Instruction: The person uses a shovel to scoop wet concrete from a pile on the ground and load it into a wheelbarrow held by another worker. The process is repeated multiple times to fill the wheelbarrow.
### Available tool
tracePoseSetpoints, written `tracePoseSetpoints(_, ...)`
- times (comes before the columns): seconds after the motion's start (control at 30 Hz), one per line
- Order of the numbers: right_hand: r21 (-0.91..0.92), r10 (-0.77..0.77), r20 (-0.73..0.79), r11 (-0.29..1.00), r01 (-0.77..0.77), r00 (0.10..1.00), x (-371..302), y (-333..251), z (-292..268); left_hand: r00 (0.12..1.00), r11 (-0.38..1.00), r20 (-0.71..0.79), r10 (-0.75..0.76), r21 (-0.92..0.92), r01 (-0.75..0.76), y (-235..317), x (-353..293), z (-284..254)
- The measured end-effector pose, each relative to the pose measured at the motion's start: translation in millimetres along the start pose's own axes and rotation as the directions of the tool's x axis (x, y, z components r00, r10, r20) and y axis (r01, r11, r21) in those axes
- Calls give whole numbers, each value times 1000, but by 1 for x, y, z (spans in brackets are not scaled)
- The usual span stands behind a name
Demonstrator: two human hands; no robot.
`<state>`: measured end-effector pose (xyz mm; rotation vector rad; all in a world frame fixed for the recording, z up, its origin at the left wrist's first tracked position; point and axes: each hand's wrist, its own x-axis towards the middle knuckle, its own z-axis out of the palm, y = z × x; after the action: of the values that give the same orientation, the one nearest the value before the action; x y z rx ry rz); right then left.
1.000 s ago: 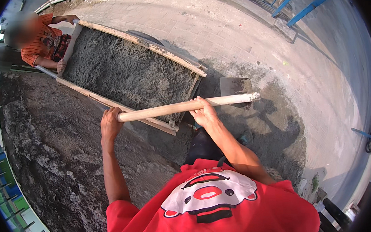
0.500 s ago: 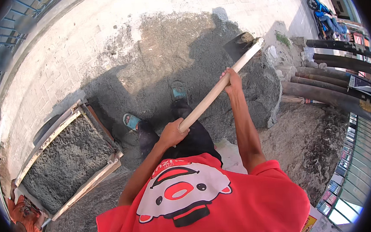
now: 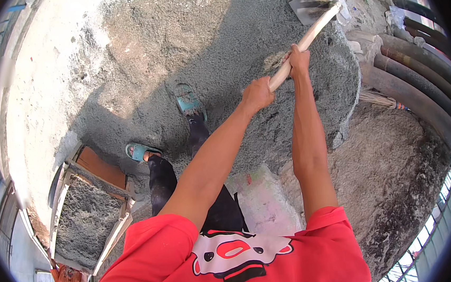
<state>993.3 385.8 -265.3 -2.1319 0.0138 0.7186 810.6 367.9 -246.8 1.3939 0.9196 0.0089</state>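
My left hand (image 3: 258, 94) is wrapped round the lower end of the pale wooden handle of a hoe (image 3: 316, 31). A little farther up the shaft, my right hand (image 3: 298, 61) grips it too. The metal hoe blade (image 3: 308, 13) is at the far right of a wide layer of grey mortar mix (image 3: 212, 41), close to its edge. Both my arms reach forward and to the right. My feet, in teal sandals (image 3: 188, 98), stand in the mix.
A wooden-sided box (image 3: 117, 230) full of grey mix stands at the left, with a person in orange (image 3: 69, 279) beyond it. Dark pipes (image 3: 416, 67) lie at the right beside a stick broom (image 3: 377, 98). A brown sand pile (image 3: 362, 167) lies near right.
The hoe has moved away from me to the right, its blade now near the mix's edge. My hands are closer together on the handle, and my view has swung to the right.
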Motion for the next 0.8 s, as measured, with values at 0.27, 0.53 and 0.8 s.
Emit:
tracePoseSetpoints(0.27,-171,606,249,796,-581,756,-51,158,15,884,857,34,-465,267,441,-58,-92,22)
tracePoseSetpoints(0.53,75,589,464,718,-692,662,-48,142,15,934,925,26,-357,147,350,-3,-108,-23)
tracePoseSetpoints(0.8,77,460,589,787,-612,664,-198,58,-4,960,974,-171,-221,10,226,46,-221,-65)
